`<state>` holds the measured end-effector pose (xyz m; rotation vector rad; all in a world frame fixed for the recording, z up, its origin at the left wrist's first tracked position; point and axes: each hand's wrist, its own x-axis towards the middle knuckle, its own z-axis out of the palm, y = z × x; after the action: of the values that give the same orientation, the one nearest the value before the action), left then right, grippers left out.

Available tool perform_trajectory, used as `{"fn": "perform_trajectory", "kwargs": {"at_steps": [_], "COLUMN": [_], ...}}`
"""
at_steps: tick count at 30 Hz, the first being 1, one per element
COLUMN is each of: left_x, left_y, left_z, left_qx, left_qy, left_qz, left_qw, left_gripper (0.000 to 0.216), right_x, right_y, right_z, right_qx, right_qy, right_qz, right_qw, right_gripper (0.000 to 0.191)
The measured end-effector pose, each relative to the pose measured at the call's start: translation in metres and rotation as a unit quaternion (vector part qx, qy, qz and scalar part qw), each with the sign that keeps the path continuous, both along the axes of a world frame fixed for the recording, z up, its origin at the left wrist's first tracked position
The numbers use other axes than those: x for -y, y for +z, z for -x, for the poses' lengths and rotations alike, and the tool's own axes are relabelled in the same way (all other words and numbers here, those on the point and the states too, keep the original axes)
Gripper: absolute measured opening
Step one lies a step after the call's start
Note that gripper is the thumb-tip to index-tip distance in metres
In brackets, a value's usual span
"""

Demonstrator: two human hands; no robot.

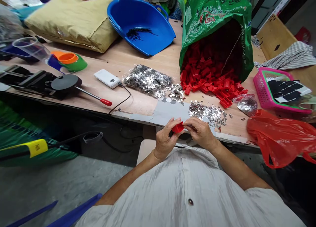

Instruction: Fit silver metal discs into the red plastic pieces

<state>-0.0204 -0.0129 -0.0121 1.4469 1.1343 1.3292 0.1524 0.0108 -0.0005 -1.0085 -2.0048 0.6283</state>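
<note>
Between finger and thumb, my left hand (166,139) grips a small red plastic part (177,127) in front of the table edge. My right hand (200,132) is closed in a pinch at the part's right side; whatever its fingertips hold is too small to make out. Just beyond my hands lies a pile of small shiny metal pieces (209,114). Farther back, many like red parts (207,75) spill from a green sack (187,32). A clear bag of round metal discs (148,78) lies to the left, with loose discs beside it.
A lever tool with a red-tipped handle (91,96) and a white power bank (107,78) with a cable stand left. Behind are a blue scoop-shaped basin (158,39) and a tan sack (74,22). At right are a pink basket (261,88) and a red plastic bag (281,138).
</note>
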Motion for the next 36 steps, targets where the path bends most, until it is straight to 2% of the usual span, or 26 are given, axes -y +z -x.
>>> {"fn": "perform_trajectory", "kwargs": {"at_steps": [7, 10, 13, 15, 21, 26, 31, 36], "left_x": [0.002, 0.005, 0.006, 0.007, 0.007, 0.010, 0.011, 0.015], "left_y": [0.007, 0.007, 0.004, 0.002, 0.000, -0.001, -0.009, -0.021], "left_z": [-0.003, -0.005, -0.007, -0.009, -0.011, -0.014, -0.015, -0.012], "left_qx": [0.046, 0.059, 0.082, 0.090, 0.074, 0.085, 0.058, 0.017], "left_qy": [0.023, 0.038, 0.048, 0.041, 0.010, -0.014, -0.043, -0.089], "left_qz": [0.023, 0.028, 0.035, 0.038, 0.009, 0.060, 0.060, 0.013], "left_qw": [0.998, 0.997, 0.995, 0.994, 0.997, 0.995, 0.996, 0.996], "left_gripper": [0.032, 0.032, 0.033, 0.034, 0.033, 0.031, 0.033, 0.039], "right_x": [0.005, 0.004, 0.002, 0.002, 0.002, 0.002, 0.010, 0.020], "right_y": [0.005, 0.008, 0.006, 0.002, 0.002, 0.005, -0.007, -0.020], "right_z": [0.002, -0.003, -0.011, -0.015, -0.013, -0.011, -0.014, -0.021], "right_qx": [-0.017, -0.055, -0.102, -0.138, -0.183, -0.200, -0.219, -0.258], "right_qy": [0.007, 0.013, 0.004, -0.015, 0.010, 0.041, 0.045, 0.077], "right_qz": [0.025, 0.114, 0.238, 0.284, 0.324, 0.384, 0.434, 0.499], "right_qw": [1.000, 0.992, 0.966, 0.949, 0.928, 0.900, 0.873, 0.824], "right_gripper": [0.015, 0.019, 0.027, 0.028, 0.028, 0.034, 0.038, 0.043]}}
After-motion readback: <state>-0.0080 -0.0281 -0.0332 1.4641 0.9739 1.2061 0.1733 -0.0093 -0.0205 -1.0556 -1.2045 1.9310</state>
